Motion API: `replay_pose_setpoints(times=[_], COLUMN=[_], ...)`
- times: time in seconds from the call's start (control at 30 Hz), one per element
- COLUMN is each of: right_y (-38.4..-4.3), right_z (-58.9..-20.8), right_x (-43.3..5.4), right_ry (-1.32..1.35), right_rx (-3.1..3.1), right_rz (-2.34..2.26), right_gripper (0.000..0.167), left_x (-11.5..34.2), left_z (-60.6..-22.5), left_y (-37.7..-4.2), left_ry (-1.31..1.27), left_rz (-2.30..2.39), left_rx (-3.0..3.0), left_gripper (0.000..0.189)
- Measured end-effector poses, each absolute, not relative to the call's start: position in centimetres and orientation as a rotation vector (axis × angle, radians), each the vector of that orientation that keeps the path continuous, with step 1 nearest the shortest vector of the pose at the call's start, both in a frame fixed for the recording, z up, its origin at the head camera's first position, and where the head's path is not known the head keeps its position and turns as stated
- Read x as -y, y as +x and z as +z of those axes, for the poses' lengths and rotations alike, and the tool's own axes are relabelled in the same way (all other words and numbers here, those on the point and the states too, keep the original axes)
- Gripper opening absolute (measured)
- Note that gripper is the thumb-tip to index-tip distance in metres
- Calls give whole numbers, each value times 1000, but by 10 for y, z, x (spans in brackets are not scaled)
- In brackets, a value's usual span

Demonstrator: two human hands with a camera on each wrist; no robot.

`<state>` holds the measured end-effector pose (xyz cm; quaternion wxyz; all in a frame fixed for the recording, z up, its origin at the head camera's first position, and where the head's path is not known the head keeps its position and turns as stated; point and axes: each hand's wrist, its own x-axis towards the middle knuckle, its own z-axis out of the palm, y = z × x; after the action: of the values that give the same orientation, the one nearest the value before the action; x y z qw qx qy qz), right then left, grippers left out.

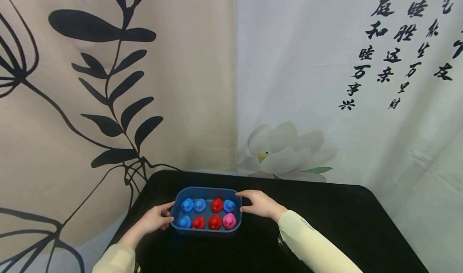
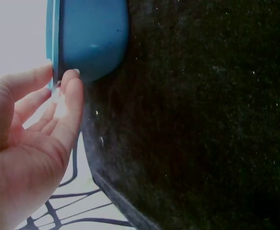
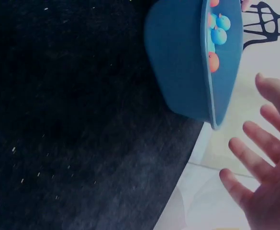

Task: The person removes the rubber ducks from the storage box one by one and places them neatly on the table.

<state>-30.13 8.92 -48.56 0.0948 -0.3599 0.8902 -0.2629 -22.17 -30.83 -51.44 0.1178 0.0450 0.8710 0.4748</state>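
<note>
A blue plastic basin [image 1: 206,231] rests on the black-covered table, holding several small toy ducks. Blue ducks [image 1: 199,205] sit mainly on its left side, with three red ducks [image 1: 215,222] and one pink duck [image 1: 229,221] among the rest. At the basin's left end my left hand [image 2: 32,129] holds the rim, thumb on its edge and fingertips against the outer wall beneath. My right hand [image 3: 269,153] is beside the opposite end, fingers spread; the right wrist view shows a gap between it and the basin wall.
The table [image 1: 311,224] has a black cloth and rounded back corners. Directly behind it hangs a curtain [image 1: 195,84] printed with dark leaves, a pale lotus and black characters. The basin stands near the table's back left.
</note>
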Motion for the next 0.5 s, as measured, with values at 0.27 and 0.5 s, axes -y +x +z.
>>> replay_pose_setpoints(times=[0.27, 0.5], right_y=[-307, -313], right_z=[-496, -499], right_x=[-75, -69], right_ry=[-1026, -971], right_rx=[-2583, -2540], right_rz=[-865, -895], right_gripper=[51, 47], left_x=[312, 309], left_z=[-517, -518], left_y=[-223, -223], left_ry=[202, 177], left_rz=[1392, 1379], left_rx=[-2508, -2523], left_gripper=[67, 65])
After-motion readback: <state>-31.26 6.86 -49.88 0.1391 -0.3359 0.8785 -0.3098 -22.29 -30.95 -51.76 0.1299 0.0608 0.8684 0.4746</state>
